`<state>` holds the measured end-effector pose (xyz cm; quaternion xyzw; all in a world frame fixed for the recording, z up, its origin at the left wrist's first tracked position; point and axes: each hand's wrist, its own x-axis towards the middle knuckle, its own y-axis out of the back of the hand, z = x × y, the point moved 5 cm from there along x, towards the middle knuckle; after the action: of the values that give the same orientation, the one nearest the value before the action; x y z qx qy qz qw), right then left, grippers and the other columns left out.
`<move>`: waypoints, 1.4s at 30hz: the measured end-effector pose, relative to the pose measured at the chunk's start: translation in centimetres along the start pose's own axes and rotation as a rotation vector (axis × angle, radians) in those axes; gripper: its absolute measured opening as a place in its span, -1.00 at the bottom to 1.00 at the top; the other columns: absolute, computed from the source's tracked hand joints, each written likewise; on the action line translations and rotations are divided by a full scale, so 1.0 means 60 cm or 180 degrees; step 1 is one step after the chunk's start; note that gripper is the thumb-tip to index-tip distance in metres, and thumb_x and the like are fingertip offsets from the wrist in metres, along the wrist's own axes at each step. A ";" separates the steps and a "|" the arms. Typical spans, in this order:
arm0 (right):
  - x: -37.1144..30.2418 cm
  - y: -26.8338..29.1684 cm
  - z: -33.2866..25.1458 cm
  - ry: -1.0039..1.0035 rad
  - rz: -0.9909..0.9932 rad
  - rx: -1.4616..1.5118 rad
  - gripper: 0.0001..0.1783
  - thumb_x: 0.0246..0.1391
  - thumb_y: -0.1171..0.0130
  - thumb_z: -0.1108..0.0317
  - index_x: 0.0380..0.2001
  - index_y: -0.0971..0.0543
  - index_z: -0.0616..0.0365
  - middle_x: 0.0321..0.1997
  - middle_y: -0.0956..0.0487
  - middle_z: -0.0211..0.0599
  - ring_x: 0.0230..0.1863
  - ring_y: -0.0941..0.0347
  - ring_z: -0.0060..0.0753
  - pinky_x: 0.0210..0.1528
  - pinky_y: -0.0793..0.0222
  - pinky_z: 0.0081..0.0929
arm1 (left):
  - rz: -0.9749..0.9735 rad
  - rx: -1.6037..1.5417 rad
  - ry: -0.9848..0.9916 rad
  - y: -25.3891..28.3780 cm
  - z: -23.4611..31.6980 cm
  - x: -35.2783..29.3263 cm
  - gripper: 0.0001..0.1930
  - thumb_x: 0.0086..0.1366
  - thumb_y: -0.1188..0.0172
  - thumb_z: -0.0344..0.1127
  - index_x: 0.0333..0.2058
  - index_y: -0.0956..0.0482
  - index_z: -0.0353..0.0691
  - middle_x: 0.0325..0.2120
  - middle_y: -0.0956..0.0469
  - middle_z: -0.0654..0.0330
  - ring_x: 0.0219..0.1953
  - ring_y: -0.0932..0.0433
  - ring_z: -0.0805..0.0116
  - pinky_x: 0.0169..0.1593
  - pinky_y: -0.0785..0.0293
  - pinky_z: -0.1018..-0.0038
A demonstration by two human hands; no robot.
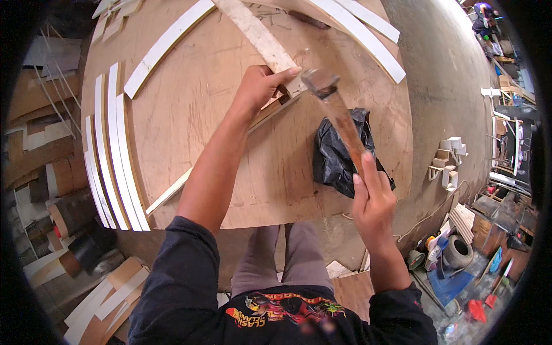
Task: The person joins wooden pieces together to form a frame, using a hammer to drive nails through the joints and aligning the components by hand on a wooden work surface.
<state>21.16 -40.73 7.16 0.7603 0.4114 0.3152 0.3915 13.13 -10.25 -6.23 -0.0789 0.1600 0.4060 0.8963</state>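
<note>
My right hand [374, 201] is closed around the wooden handle of a hammer [345, 123]. The hammer's metal head is over the end of a pale wooden strip [253, 31]. My left hand [259, 95] grips that strip near the same end, thumb on top and fingers curled beneath. There the strip lies across a second, narrower wooden strip [169, 192], which runs toward the near left under my left forearm. Whether a nail is at the joint cannot be made out. A crumpled black plastic bag [328, 152] lies beside and partly under the hammer handle.
On the plywood tabletop [184, 132], several white-faced strips [129, 167] stand along the left edge. More lie at the far left [161, 49] and far right [362, 37]. Wood offcuts [123, 293] are piled lower left; small blocks [448, 158] and clutter cover the right floor.
</note>
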 end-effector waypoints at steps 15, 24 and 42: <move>0.016 0.026 -0.022 0.0069 0.0571 0.0349 -0.40 0.34 -0.20 0.40 0.43 -0.42 0.02 -0.23 -0.66 -0.04 -0.37 -0.54 0.07 -0.28 -0.50 -0.15 | 0.0007 -0.0071 -0.0030 -0.006 0.009 -0.007 -0.50 0.16 -0.56 0.03 -0.32 -0.75 -0.41 -0.57 -0.62 0.26 -0.57 -0.43 0.54 -0.45 -0.30 0.49; 0.025 0.036 -0.029 -0.0058 0.0308 0.0203 -0.38 0.33 -0.22 0.40 0.43 -0.45 -0.18 -0.29 -0.63 -0.04 -0.42 -0.51 0.02 -0.31 -0.49 -0.16 | 0.0015 -0.0113 -0.0022 0.000 -0.001 -0.002 -0.51 0.17 -0.55 0.02 -0.31 -0.74 -0.40 -0.55 -0.64 0.24 -0.57 -0.44 0.54 -0.46 -0.31 0.49; 0.030 -0.022 0.000 -0.0252 -0.0107 -0.0136 -0.40 0.35 -0.20 0.36 0.43 -0.44 -0.18 -0.25 -0.64 -0.02 -0.40 -0.57 0.08 -0.31 -0.53 -0.15 | -0.0026 0.0015 -0.0004 0.005 -0.006 0.005 -0.52 0.20 -0.53 0.01 -0.25 -0.77 -0.39 -0.53 -0.64 0.26 -0.55 -0.42 0.55 -0.45 -0.30 0.49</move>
<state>21.50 -38.68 6.33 0.7567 0.4015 0.2869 0.4289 12.99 -9.94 -6.69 -0.0772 0.1601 0.4020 0.8982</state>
